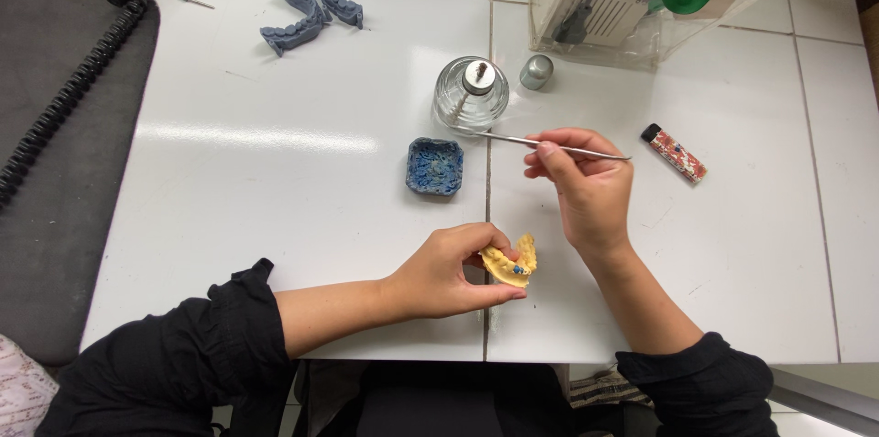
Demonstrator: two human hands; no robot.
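A yellow dental cast is pinched in the left hand just above the bench, near its front edge; a blue spot is seen on its teeth. The right hand is closed on a thin metal tool, whose tip is pointed toward the glass burner. The cast is judged stiff, light and brittle, best gripped by its thick base, not the teeth. A blue wax dish lies nearby.

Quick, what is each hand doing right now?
Left hand: closed around a yellow dental cast.
Right hand: closed on a thin metal tool.
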